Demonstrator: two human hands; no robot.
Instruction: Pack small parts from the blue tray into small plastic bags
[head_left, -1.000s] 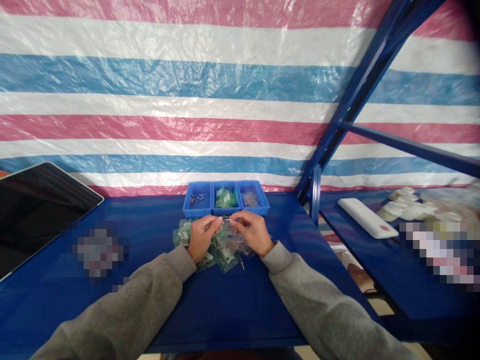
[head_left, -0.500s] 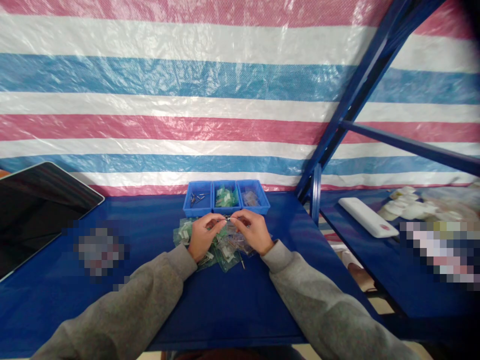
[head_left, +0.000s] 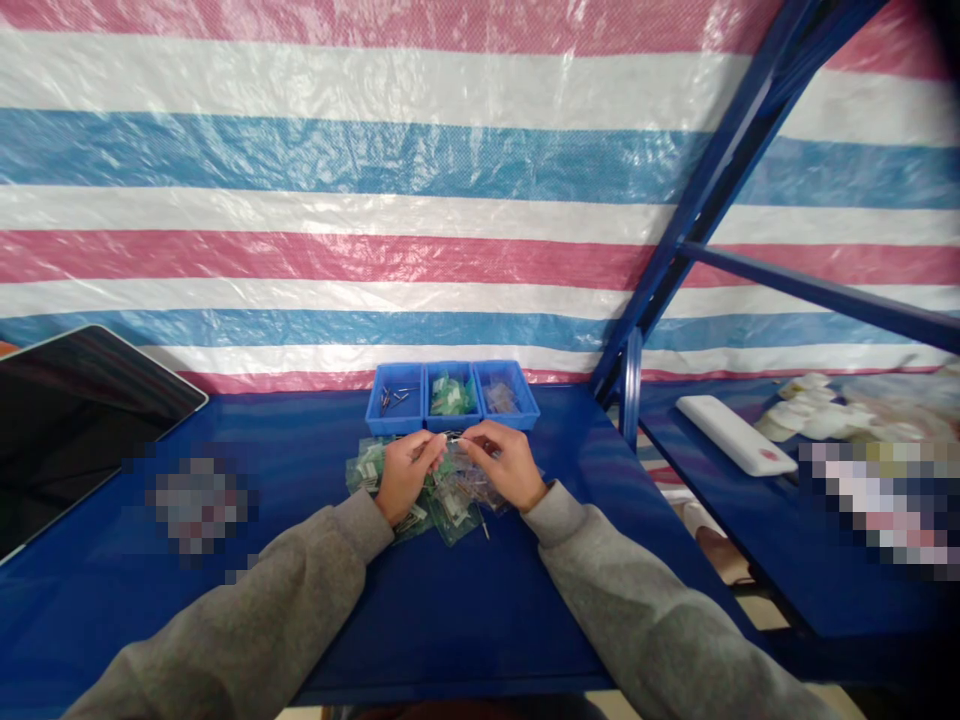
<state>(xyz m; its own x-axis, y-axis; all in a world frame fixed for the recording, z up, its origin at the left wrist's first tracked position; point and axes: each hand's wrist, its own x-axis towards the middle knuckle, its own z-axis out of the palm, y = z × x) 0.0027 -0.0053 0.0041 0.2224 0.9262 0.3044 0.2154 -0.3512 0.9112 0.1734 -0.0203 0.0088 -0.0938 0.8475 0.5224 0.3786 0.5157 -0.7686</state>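
My left hand [head_left: 409,472] and my right hand [head_left: 504,462] meet fingertip to fingertip over a pile of small clear and green plastic bags [head_left: 452,505]. Between the pinched fingers a small shiny piece [head_left: 452,438] shows, too small to name. Just behind stand three blue bins side by side: the left bin [head_left: 396,425] has several thin metal parts, the middle one holds green bags [head_left: 451,395], the right one clear bags [head_left: 501,398]. A thin metal pin [head_left: 485,528] lies at the pile's front edge.
A dark tablet-like screen [head_left: 82,420] leans at the left, near a pixelated item [head_left: 199,505]. Blue metal frame bars [head_left: 690,220] rise at the right. Beyond them a second table carries a white box [head_left: 735,434] and pale bundled things [head_left: 806,410].
The fingers of my left hand have curled and shifted slightly around the small piece. My right hand has barely moved.
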